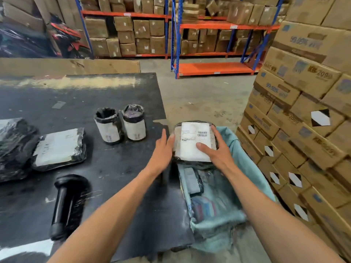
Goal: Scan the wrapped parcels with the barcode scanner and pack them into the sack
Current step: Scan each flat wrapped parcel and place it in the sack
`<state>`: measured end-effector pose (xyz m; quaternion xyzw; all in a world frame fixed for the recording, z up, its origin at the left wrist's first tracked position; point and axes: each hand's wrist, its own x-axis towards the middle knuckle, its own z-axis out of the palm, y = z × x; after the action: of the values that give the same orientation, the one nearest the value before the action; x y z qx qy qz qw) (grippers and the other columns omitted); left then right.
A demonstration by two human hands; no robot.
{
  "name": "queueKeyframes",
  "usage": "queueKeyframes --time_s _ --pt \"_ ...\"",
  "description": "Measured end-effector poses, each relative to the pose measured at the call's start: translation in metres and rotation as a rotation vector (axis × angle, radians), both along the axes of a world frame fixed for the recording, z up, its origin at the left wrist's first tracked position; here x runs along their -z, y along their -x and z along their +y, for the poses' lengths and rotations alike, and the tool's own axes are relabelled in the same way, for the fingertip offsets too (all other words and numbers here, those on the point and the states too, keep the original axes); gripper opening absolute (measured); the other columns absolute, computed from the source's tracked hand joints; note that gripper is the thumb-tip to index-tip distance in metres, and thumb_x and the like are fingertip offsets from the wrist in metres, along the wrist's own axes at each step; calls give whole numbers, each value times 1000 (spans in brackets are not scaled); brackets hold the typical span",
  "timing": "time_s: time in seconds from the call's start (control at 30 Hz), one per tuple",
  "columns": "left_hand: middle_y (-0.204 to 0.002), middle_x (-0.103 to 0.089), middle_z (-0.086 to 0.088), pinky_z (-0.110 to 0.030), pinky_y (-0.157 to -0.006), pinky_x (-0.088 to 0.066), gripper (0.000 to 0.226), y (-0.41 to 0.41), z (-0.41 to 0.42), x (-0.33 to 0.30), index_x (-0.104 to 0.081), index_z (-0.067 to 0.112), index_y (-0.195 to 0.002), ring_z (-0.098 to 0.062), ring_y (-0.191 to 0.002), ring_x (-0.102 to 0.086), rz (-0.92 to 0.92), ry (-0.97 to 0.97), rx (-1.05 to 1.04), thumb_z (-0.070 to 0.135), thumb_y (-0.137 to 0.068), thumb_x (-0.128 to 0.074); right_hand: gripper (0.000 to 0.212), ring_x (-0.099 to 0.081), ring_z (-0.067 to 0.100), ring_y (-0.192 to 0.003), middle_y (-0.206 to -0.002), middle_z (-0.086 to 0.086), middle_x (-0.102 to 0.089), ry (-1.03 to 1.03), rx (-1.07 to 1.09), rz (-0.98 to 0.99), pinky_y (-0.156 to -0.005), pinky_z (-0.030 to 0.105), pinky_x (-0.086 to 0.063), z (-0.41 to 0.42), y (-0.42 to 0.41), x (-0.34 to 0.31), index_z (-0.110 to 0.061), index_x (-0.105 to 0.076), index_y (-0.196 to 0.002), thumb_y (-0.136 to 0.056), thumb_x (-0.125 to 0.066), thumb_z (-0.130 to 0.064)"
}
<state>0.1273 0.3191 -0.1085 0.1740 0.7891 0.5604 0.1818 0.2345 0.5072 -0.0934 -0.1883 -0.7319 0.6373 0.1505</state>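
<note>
Scanner (64, 204) lies idle on the bench (123, 186) near me, laid down so both hands are free. Sack (218, 219) hangs open at the bench edge, some parcels inside. My right hand (214, 150) pinches the labelled parcel (191, 141) over its mouth, thumb on the label; left hand (163, 147), fingers straight, steadies its side. Beyond: flat parcel (58, 149), two wrapped cylinders (119, 126), unpacked.

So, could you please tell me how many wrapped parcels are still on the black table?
4: two cylindrical parcels upright mid-table, a flat parcel left, a black-wrapped bundle at the left edge. More may lie out of frame.
</note>
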Motion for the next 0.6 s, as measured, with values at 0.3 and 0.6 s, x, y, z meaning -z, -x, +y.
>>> queueKeyframes --time_s 0.3,0.6 --pt "-170 7 -11 -40 -125 13 77 -9 55 76 5 10 -161 -25 -156 11 406 723 21 59 -104 -8 99 -63 -6 -104 -135 -9 -62 32 -182 -423 -70 0 -47 75 -18 99 -24 -37 -164 -82 -92 -14" --pt "-170 8 -7 -42 -126 9 71 -9 54 77 5 9 -162 -20 -156 13 443 810 47 52 -107 -11 102 -58 18 -122 -129 -5 -65 203 -342 -771 -102 29 -45 30 -8 202 -26 -28 -167 -86 -89 -17"
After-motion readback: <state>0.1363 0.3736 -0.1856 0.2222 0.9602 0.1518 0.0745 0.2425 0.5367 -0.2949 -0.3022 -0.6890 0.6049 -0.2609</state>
